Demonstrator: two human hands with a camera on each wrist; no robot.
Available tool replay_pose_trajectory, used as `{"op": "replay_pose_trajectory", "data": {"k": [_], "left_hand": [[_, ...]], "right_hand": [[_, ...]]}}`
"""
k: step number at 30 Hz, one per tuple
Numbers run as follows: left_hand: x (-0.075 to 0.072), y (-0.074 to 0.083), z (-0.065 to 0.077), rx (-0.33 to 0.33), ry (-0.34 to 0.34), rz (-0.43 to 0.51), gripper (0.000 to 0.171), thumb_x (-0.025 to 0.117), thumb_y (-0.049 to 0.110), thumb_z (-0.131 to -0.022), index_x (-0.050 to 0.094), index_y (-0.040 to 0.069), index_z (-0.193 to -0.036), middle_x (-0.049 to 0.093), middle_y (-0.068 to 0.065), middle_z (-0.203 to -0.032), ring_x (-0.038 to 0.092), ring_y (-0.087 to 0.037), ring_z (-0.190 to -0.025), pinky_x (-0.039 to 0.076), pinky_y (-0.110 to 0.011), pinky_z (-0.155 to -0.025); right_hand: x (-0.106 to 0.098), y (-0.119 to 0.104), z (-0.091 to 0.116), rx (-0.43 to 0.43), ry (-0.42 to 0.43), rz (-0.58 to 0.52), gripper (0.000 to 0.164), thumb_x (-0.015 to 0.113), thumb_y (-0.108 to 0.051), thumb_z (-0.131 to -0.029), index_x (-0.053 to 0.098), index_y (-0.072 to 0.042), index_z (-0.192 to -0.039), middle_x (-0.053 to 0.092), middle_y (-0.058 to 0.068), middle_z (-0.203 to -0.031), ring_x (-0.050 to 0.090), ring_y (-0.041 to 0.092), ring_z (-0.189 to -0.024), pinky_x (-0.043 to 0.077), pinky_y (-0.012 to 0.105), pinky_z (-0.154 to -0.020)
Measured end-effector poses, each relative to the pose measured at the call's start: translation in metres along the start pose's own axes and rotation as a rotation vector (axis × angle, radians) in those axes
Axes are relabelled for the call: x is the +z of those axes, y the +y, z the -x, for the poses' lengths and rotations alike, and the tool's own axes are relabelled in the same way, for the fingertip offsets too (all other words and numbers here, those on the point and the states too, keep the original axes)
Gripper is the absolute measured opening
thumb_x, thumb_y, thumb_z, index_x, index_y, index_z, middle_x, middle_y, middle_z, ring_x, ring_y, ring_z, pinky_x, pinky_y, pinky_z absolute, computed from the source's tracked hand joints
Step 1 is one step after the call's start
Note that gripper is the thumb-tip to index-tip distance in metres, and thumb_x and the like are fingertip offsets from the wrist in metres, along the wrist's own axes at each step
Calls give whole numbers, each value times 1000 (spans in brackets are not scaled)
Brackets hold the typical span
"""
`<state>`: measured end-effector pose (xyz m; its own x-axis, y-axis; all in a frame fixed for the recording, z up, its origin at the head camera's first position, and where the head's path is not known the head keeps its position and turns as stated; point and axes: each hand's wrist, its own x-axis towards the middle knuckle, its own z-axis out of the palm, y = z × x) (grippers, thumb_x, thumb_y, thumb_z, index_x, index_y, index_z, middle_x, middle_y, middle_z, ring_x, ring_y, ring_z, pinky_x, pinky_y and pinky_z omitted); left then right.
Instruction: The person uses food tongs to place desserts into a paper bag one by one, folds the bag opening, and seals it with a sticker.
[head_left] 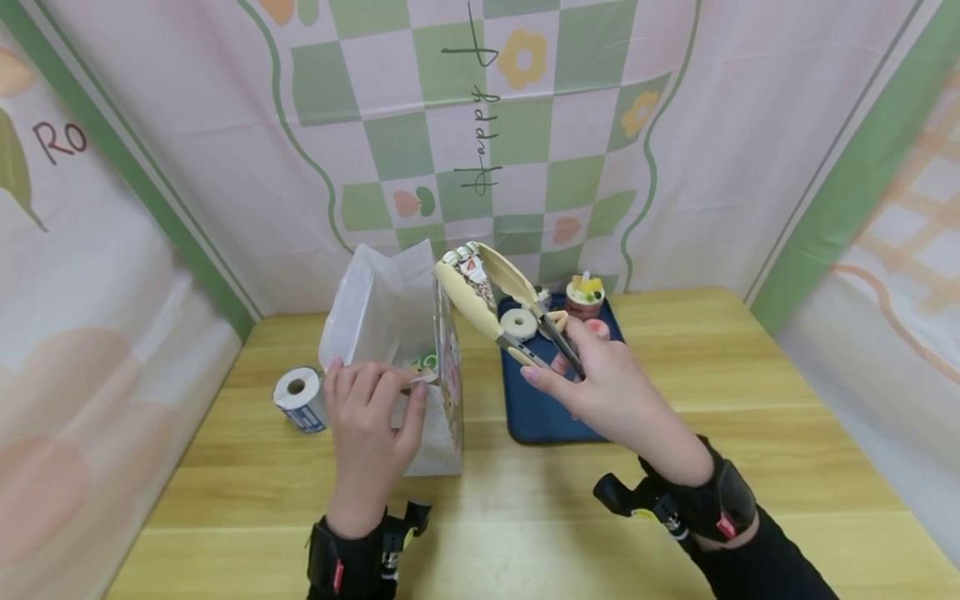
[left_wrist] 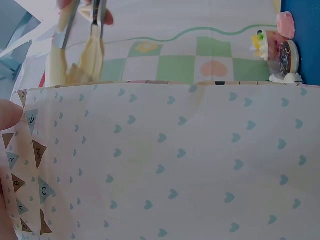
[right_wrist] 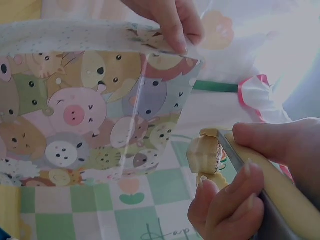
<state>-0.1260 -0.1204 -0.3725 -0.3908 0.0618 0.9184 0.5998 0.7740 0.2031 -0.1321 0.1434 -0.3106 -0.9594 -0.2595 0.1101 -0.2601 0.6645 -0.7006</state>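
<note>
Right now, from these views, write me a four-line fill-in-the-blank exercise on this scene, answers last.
1. The right hand grips a pair of ____.
2. The left hand holds the edge of an animal-print ____.
3. The tray on the table is dark ____.
4. The paper roll stands nearer the ____ hand.

Missing words: tongs; bag; blue; left.

Two hands [head_left: 371, 417] [head_left: 615, 387], one bag [head_left: 437, 433] (and one pair of tongs [head_left: 467, 307]).
</note>
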Motion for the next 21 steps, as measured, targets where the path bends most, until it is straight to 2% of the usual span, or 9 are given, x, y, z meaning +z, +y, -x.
{"op": "replay_pose_trajectory", "data": {"k": [7, 15, 21], "left_hand": [[-1, 0, 0, -5, -9, -4, 23, 59, 28, -92, 66, 8, -84, 59, -7, -78, 53, -30, -86, 28, -63, -102], [-1, 0, -1, -10, -14, -4, 20, 60, 26, -90, 66, 8, -84, 59, -7, -79, 53, -30, -86, 28, -63, -102], [-1, 0, -1, -7, -7, -2, 19, 60, 25, -90, 67, 8, -84, 59, -7, -78, 53, -30, -86, 28, -63, -102]], "right_hand": [[7, -8, 1, -85, 35, 55, 49, 65, -52, -89, 50, -15, -117, 61, 1, -84, 52, 12, -60, 45, 27, -57], [13, -16, 1, -145, 29, 39, 48, 66, -46, -90, 50, -12, -121, 61, 0, -80, 51, 9, -57, 43, 26, -53], [18, -21, 1, -181, 26, 29, 45, 68, -44, -89, 50, -15, -118, 62, -4, -78, 49, 7, -51, 42, 25, -49]]}}
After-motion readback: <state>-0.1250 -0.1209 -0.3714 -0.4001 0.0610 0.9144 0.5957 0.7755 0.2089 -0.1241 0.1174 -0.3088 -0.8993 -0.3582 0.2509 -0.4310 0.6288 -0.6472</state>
